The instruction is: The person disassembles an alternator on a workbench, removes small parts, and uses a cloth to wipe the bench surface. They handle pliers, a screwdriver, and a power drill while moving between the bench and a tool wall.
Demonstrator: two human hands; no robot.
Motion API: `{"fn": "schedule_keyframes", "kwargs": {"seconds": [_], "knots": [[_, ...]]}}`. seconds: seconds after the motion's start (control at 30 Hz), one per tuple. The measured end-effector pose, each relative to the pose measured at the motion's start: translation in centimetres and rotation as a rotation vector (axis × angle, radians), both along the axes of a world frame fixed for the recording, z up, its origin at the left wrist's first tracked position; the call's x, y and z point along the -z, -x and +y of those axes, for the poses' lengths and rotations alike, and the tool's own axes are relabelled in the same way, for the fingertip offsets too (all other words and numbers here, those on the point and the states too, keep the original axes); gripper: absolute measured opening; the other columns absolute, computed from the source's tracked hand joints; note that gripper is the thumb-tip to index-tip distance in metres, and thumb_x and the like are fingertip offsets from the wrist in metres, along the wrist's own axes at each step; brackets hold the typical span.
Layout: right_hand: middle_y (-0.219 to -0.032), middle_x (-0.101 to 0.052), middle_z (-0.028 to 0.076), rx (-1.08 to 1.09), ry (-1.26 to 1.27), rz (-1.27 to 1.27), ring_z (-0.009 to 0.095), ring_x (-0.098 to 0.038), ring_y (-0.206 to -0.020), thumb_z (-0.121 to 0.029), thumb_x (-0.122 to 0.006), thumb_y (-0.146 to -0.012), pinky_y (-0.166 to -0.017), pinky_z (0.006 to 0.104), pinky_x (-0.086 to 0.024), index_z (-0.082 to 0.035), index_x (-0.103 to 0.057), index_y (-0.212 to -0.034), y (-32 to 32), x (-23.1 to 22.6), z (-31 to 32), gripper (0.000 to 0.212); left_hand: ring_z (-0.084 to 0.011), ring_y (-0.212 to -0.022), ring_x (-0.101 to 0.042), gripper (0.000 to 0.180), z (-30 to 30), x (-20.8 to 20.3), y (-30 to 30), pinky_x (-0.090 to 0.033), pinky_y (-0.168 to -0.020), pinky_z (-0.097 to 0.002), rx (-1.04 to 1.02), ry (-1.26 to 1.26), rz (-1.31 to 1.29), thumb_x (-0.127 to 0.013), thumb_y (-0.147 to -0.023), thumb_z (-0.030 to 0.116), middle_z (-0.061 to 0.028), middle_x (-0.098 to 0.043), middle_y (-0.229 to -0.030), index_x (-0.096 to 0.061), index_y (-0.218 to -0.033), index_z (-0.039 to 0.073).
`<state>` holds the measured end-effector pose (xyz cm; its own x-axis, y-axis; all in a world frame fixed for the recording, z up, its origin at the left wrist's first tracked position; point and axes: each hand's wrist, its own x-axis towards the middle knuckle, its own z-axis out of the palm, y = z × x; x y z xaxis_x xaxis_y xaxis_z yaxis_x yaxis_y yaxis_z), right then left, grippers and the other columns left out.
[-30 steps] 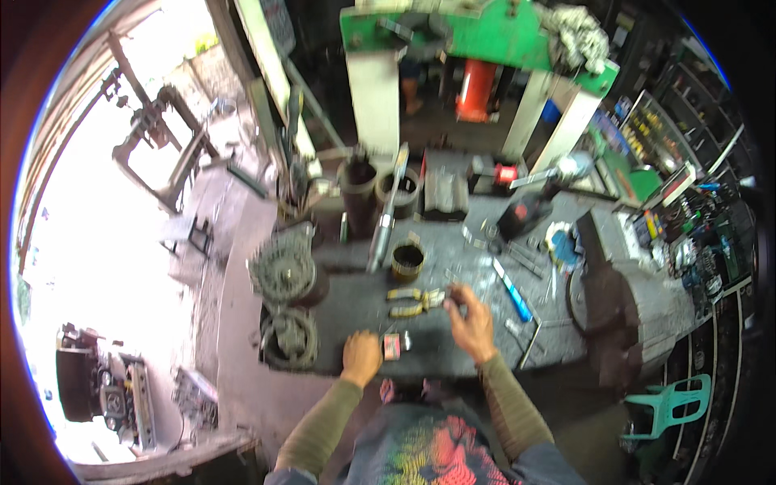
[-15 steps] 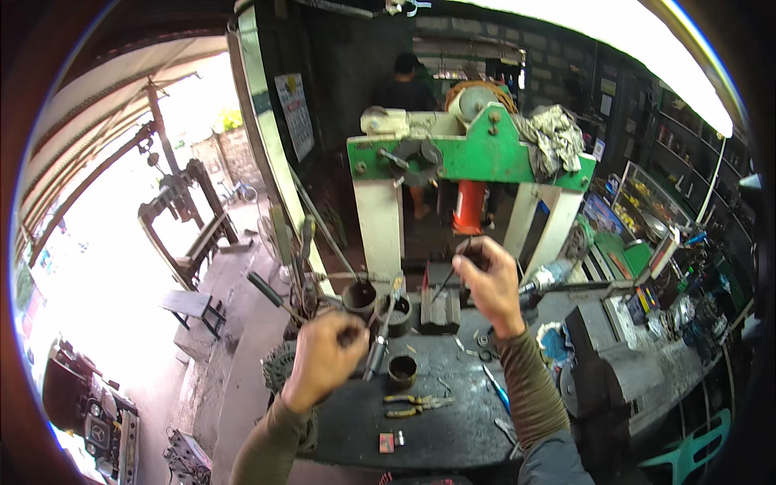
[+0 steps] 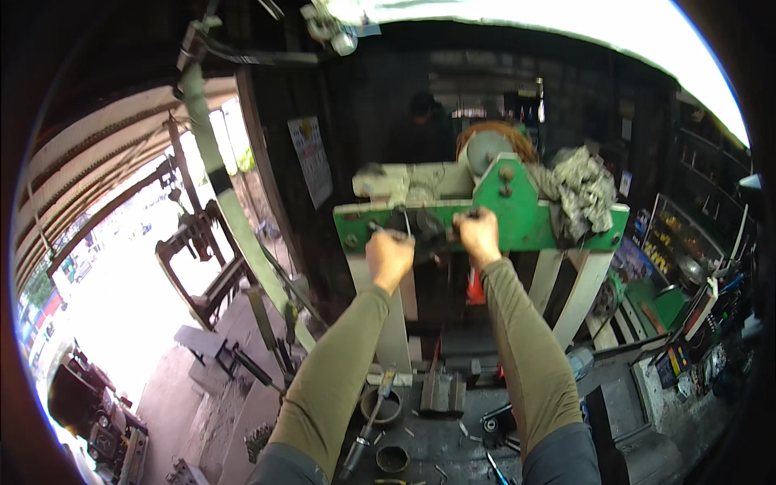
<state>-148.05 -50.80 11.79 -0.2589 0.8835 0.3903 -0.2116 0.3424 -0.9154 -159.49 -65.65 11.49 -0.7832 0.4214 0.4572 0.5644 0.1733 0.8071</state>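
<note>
Both my arms stretch forward to the green steel beam [image 3: 517, 212] of a press frame. My left hand [image 3: 390, 257] is closed at the beam's front, fingers curled beside a dark rounded metal part [image 3: 426, 225]. What it grips, if anything, is hidden by the fingers. On the other side of that part, my right hand [image 3: 478, 236] is closed too, with something dark and small at its fingertips that I cannot make out. Below the beam, a red cylinder [image 3: 474, 287] shows partly behind my right forearm.
A crumpled grey rag [image 3: 582, 194] hangs over the beam's right end. On the bench below are a metal block [image 3: 443, 394], a round cup [image 3: 393, 459], a long-handled tool [image 3: 365, 432] and a blue pen-like tool [image 3: 496, 469]. A person [image 3: 422, 121] stands behind the frame.
Both hands have moved forward and up from above the bench to the green beam. The view has tilted up, so the bench sits lower in it.
</note>
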Motion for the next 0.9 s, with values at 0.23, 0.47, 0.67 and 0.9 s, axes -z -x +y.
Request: {"fn": "schedule_keyframes", "kwargs": {"seconds": [0.23, 0.47, 0.67, 0.9], "knots": [[-0.081, -0.07, 0.011, -0.354, 0.05, -0.049, 0.022, -0.07, -0.073, -0.018, -0.076, -0.092, -0.07, 0.0357, -0.059, 0.003, -0.065, -0.095, -3.7, 0.2, 1.9, 0.024, -0.0122, -0.062, -0.069, 0.029, -1.2, 0.7, 0.9, -0.055, -0.063, -0.0289, 0.056, 0.042, 0.181, -0.08, -0.087, 0.03, -0.0063, -0.072, -0.069, -0.078, -0.093, 0.002], [-0.102, -0.073, 0.015, -0.301, -0.184, -0.083, 0.029, -0.072, -0.082, -0.021, -0.069, -0.095, -0.075, 0.0381, -0.058, -0.001, -0.067, -0.117, -16.9, -3.7, -10.9, 0.03, -0.0127, -0.074, -0.068, 0.045, -17.2, -2.3, -3.6, -0.052, -0.067, -0.025, 0.359, 0.034, 0.039, -0.073, -0.095, 0.038, -0.0077, -0.073, -0.095, -0.072, -0.122, 0.002], [-0.084, -0.07, 0.016, -0.743, -0.109, 0.085, 0.017, -0.067, -0.064, -0.015, -0.066, -0.097, -0.054, 0.0297, -0.055, 0.007, -0.068, -0.111, -27.0, 3.4, -26.6, 0.027, -0.0108, -0.066, -0.057, 0.029, -34.9, 5.9, -7.2, -0.046, -0.061, -0.0258, 0.09, -0.297, -0.04, -0.065, -0.102, 0.023, -0.0043, -0.063, -0.079, -0.07, -0.111, -0.004], [-0.083, -0.068, 0.003, -0.519, 0.561, -0.551, 0.008, -0.062, -0.068, -0.014, -0.072, -0.094, -0.061, 0.0245, -0.052, 0.0, -0.072, -0.109, -28.0, 22.2, -35.0, 0.02, -0.01, -0.073, -0.061, 0.041, -42.7, 29.6, -20.7, -0.054, -0.06, -0.0246, -0.018, -0.029, -0.834, -0.077, -0.09, 0.007, -0.0066, -0.065, -0.095, -0.059, -0.125, -0.002]]}}
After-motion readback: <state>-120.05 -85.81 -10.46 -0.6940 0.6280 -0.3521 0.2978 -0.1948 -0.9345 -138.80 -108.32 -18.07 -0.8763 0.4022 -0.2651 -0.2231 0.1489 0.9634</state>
